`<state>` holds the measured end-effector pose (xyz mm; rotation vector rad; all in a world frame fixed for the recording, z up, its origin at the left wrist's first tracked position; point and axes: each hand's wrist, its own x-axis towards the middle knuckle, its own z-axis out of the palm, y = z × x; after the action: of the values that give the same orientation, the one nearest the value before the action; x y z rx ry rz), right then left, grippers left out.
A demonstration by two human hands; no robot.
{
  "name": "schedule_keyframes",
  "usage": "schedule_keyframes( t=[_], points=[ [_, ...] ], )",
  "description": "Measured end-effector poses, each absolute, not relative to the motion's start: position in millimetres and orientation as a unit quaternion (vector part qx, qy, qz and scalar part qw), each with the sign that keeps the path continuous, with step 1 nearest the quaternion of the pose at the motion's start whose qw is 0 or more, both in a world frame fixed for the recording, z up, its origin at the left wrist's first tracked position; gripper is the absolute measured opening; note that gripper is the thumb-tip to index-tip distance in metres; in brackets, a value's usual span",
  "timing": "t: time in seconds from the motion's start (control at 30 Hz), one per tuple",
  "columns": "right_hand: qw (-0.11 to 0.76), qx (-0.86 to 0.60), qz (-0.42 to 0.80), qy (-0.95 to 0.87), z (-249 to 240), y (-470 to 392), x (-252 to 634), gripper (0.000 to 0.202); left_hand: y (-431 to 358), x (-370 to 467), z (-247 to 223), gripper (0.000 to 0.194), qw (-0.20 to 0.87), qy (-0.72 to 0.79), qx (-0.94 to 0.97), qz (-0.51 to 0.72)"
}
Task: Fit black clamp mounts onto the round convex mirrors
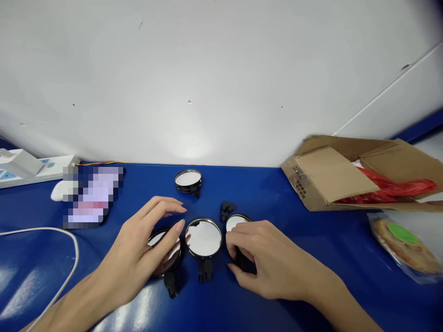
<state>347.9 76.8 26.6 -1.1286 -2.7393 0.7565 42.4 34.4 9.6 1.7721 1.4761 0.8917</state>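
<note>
Three small round mirrors with black rims and clamps lie in a row before me on the blue table. My left hand [148,249] hovers over the left mirror [165,265], fingers spread and covering part of its glass. The middle mirror [203,237] lies face up between my hands, its black clamp [205,270] toward me. At the right mirror [237,221], my right hand [266,258] is curled around the near side, hiding much of it and its clamp. Just behind sits a loose black clamp piece [226,210].
A further stack of round mirrors [188,179] stands near the wall. To the left are a blurred phone [93,198], a white mouse [60,190], a power strip [55,166] and a white cable [74,249]. An open cardboard box [332,175] and a wrapped pastry [404,244] are right.
</note>
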Motion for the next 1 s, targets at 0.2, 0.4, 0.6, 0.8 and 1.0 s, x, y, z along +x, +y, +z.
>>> schedule_keyframes(
  t=[0.2,0.4,0.6,0.8,1.0],
  points=[
    [0.112,-0.447,0.2,-0.864,25.4,89.0,358.7,0.019,30.9,42.2,8.4,0.023,0.326,0.559,0.674,0.357],
    [0.034,-0.526,0.207,-0.824,26.0,94.8,363.7,0.021,33.0,43.1,8.1,0.023,0.309,0.555,0.687,0.352],
    [-0.003,-0.513,0.258,-0.819,34.5,90.8,358.2,0.025,36.8,38.5,7.4,0.021,0.239,0.561,0.718,0.337],
    [0.002,-0.515,0.276,-0.812,35.5,90.4,357.1,0.028,41.0,34.7,4.3,0.025,0.23,0.578,0.715,0.318],
    [0.01,-0.516,0.278,-0.81,33.8,88.8,356.3,0.026,45.8,31.9,6.9,0.033,0.221,0.555,0.745,0.296]
  ],
)
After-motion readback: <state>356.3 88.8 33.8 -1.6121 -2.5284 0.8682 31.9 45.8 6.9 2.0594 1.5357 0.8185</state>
